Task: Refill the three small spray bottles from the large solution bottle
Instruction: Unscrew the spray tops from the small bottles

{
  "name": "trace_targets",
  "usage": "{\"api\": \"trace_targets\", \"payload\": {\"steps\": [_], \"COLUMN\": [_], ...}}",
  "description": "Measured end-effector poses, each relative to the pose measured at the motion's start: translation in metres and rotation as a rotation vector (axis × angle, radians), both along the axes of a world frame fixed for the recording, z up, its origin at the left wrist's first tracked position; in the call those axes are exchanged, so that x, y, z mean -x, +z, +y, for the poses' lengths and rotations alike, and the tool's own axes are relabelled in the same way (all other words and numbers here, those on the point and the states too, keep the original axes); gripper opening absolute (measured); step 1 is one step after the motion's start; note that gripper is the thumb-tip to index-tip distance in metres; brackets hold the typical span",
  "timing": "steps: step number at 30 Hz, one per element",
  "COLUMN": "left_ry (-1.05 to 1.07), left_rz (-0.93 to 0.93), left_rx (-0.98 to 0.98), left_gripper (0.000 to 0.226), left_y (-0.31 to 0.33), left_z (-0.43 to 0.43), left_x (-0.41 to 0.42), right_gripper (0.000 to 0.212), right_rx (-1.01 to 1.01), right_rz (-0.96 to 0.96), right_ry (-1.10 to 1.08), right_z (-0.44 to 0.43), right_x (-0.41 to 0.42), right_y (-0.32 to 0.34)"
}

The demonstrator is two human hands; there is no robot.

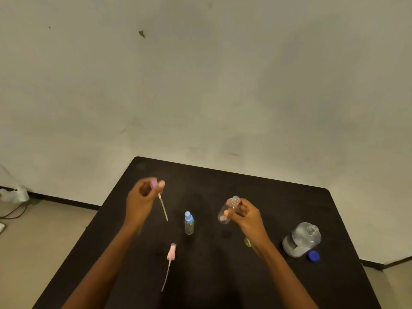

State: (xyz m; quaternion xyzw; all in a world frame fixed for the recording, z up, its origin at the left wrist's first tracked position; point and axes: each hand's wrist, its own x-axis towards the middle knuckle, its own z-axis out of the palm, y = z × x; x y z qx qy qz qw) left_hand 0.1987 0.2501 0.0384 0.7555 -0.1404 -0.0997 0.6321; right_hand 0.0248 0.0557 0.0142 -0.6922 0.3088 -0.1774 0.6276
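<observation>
My left hand point(142, 197) pinches a purple spray head point(153, 183), its dip tube point(163, 208) hanging down over the black table point(223, 184). My right hand point(245, 216) holds a clear small bottle point(227, 210), uncapped and tilted. A small bottle with a blue spray head point(189, 223) stands upright between my hands. A pink spray head with its tube point(170, 256) lies flat nearer to me. The large solution bottle point(303, 238) stands open at the right, its blue cap point(314, 256) beside it. A yellowish small bottle point(247, 241) peeks out behind my right wrist.
The table stands against a pale wall point(200, 85). Its left edge drops to a beige floor, where white cloth and cables point(15, 197) lie at the far left.
</observation>
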Motion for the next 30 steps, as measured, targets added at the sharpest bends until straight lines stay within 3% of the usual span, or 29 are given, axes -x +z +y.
{"api": "trace_targets", "payload": {"steps": [4,7,10,18,22,24,28,30], "left_ry": [-0.128,-0.282,-0.407,-0.497,-0.491,-0.496,-0.492,-0.504], "left_rz": [0.014,-0.148,-0.298,-0.426,-0.435,-0.422,-0.394,-0.368], "left_rx": [-0.369,-0.709,-0.917,-1.017,-1.036,-1.048,-1.058,-1.064], "left_gripper": [0.012,0.017,0.044,0.058,0.063,0.064,0.067,0.074], "left_y": [-0.076,-0.119,-0.139,-0.165,-0.169,-0.169,-0.169,-0.168], "left_z": [0.03,0.04,0.043,0.05,0.05,0.05,0.048,0.049], "left_x": [-0.005,-0.004,0.0,0.002,0.002,0.001,-0.001,-0.002], "right_gripper": [0.03,0.029,0.029,0.03,0.074,0.085,0.068,0.057], "right_rx": [0.045,0.053,0.055,0.073,0.033,0.123,0.539,0.578], "right_rz": [0.176,0.269,0.32,0.382,0.413,0.428,0.425,0.35], "right_ry": [-0.038,-0.074,-0.076,-0.063,-0.071,-0.085,-0.168,-0.174], "right_z": [0.002,0.005,0.012,0.025,0.024,0.024,0.038,0.05], "right_x": [-0.019,-0.023,-0.023,-0.024,-0.024,-0.028,-0.041,-0.049], "right_y": [-0.05,-0.08,-0.096,-0.106,-0.1,-0.092,-0.067,-0.063]}}
